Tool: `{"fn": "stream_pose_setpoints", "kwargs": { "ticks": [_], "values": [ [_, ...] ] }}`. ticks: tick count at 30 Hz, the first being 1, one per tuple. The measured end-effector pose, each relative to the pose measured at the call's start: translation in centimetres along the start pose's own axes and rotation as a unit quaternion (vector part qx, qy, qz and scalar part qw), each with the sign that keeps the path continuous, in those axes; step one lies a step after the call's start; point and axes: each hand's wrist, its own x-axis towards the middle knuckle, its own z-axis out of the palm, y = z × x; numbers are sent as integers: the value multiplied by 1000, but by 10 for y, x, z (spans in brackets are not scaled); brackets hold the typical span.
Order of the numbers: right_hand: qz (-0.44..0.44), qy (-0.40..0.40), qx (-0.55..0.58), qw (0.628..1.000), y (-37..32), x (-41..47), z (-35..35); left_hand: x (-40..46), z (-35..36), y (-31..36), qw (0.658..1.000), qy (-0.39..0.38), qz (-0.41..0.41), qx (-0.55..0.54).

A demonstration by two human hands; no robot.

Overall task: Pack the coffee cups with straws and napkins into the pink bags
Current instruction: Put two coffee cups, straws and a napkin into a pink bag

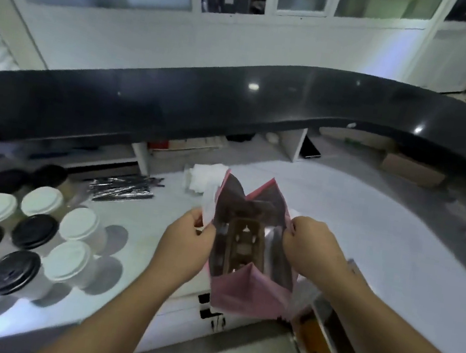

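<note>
A pink bag (247,295) stands open at the counter's front edge, with a brown cardboard cup carrier (242,244) inside it. My left hand (185,242) pinches the bag's left rim, and my right hand (311,244) pinches its right rim, so the mouth is spread wide. Several coffee cups (35,237) with white and black lids stand grouped at the left. Black wrapped straws (124,188) lie in a pile behind the cups. White napkins (204,179) are stacked just beyond the bag.
A raised dark counter ledge (237,101) curves across the back, with shelves of boxes under it. The white worktop (369,227) stretches to the right of the bag. Below the front edge a drawer (322,340) hangs open at the right.
</note>
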Motion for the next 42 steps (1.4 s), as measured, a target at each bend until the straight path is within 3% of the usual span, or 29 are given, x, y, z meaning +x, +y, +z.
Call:
{"fn": "stream_pose_setpoints", "kwargs": {
  "ticks": [5, 15, 22, 26, 28, 30, 33, 38, 42],
  "values": [
    [-90, -59, 4, 994, -70, 44, 21, 27, -51, -31, 995, 75, -65, 23],
    [-194, -105, 3, 975, -144, 88, 55, 51, -111, -54, 985, 135, -108, 11],
    [-189, -98, 3, 977, -171, 81, 76, 52, -134, -80, 989, 64, -127, -35],
    [-166, -90, -20, 982, -182, 75, 75, 53, -162, -92, 988, -96, -109, -55],
    [-157, -88, -29, 983, -184, 75, 74, 61, -181, -103, 983, -158, -92, -16],
    [-150, -83, -38, 984, -185, 73, 75, 76, -198, -122, 980, -150, -63, 111],
    [-137, -72, -47, 987, -184, 70, 78, 102, -210, -151, 938, -122, -59, 320],
    [-112, -68, -44, 990, -182, 68, 79, 127, -201, -180, 880, -157, -109, 435],
    [-118, -53, -42, 991, -179, 69, 77, 134, -196, -185, 863, -160, -133, 461]
  ]
}}
